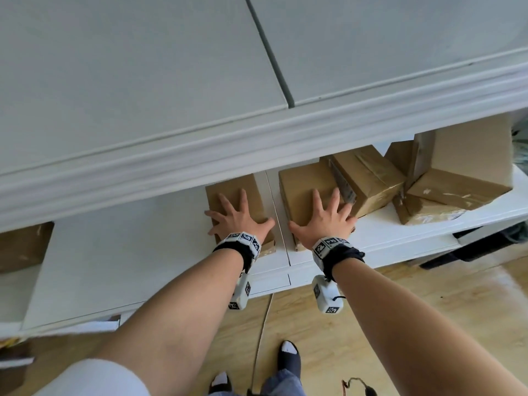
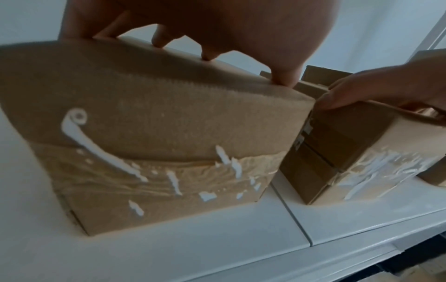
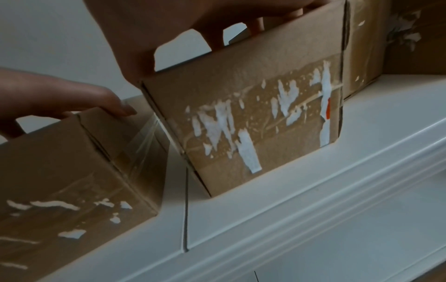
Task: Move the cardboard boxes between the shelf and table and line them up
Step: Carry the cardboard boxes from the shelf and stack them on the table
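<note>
Two small cardboard boxes stand side by side on the white shelf (image 1: 114, 252), a narrow gap between them. My left hand (image 1: 237, 218) lies splayed on top of the left box (image 1: 237, 190), its thumb at the box's right edge. Spread the same way, my right hand (image 1: 325, 217) rests on the right box (image 1: 300, 181). In the left wrist view my fingertips (image 2: 207, 55) touch the top of the left box (image 2: 156, 124), whose front has torn label scraps. In the right wrist view the right box (image 3: 253, 114) sits under my palm (image 3: 169, 28), and the left box (image 3: 60, 162) is beside it.
More cardboard boxes crowd the shelf to the right: a tilted one (image 1: 368, 178), a large one (image 1: 468, 161) leaning on a flatter taped one (image 1: 428, 211). Another box (image 1: 23, 244) sits far left. A white cabinet moulding (image 1: 257, 138) overhangs the shelf. Wooden floor (image 1: 371, 310) lies below.
</note>
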The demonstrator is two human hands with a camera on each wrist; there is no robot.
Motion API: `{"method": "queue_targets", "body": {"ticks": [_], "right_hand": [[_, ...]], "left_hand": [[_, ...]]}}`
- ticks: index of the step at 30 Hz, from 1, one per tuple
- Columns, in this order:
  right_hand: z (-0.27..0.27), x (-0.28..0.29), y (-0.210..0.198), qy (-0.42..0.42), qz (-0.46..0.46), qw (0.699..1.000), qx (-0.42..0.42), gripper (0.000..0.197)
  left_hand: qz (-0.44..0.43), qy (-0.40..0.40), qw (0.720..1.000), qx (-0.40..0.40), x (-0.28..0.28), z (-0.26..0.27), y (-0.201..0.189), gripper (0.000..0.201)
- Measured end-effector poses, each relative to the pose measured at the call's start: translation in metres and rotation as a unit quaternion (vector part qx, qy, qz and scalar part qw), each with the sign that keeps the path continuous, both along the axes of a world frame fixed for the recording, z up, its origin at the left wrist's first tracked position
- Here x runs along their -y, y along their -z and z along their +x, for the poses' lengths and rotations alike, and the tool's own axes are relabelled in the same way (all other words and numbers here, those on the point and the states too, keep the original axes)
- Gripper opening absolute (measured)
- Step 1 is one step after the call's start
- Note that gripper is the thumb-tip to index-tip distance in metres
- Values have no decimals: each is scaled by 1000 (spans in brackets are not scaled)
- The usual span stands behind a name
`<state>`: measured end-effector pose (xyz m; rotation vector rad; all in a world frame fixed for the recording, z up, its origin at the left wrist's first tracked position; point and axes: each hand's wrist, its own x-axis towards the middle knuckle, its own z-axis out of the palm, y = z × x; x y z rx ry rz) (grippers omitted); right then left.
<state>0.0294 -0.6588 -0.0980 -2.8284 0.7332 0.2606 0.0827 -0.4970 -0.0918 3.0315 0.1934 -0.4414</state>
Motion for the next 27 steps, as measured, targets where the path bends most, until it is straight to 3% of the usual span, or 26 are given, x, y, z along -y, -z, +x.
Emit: {"method": "queue_targets", "body": {"ticks": [14,20,27], "right_hand": [[-11,-14,0,-21,-12,1000,16,108],[-25,-30,-13,-35,-27,999,32,105],[-37,-79,-32,-58,-43,996,47,105]], "left_hand": [[-20,6,1000,1,-12,-23,-6,108],[20,73,997,34,-37,-32,-12,113],[17,40,998,41,-90,-48,-30,112]]}}
